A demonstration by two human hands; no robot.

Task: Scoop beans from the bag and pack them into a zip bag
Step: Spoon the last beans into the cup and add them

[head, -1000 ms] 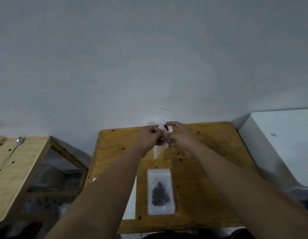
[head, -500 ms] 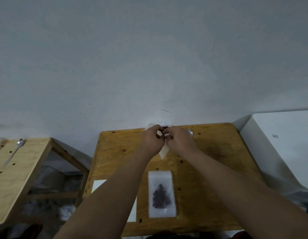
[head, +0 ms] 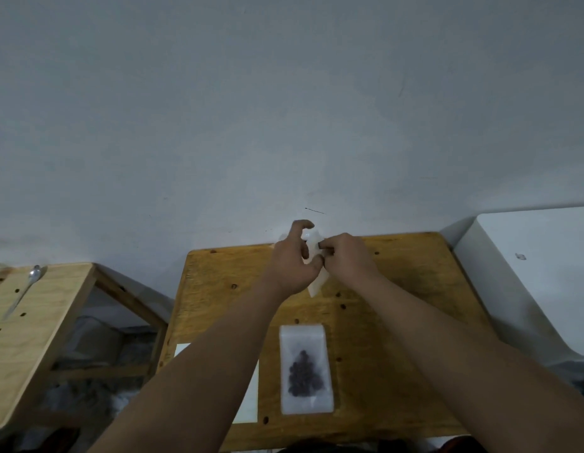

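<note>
A small translucent zip bag (head: 317, 282) is held up over the far edge of the wooden table (head: 398, 322). My right hand (head: 347, 258) pinches its right side near the top. My left hand (head: 290, 261) has its thumb against the bag and its index finger hooked over the bag's top edge, with the other fingers spread. A second zip bag (head: 306, 374) with dark beans inside lies flat near the table's front edge, between my forearms. The hands hide what is in the held bag.
A white sheet (head: 249, 398) lies on the table, partly under my left forearm. A metal spoon (head: 22, 294) rests on a lighter wooden table (head: 38, 338) to the left. A white box (head: 539, 276) stands at the right. A grey wall rises right behind the table.
Both hands were pinched close together on the bag's top. Now my left hand's fingers have spread and its index finger has lifted above the bag. The right hand keeps its pinch.
</note>
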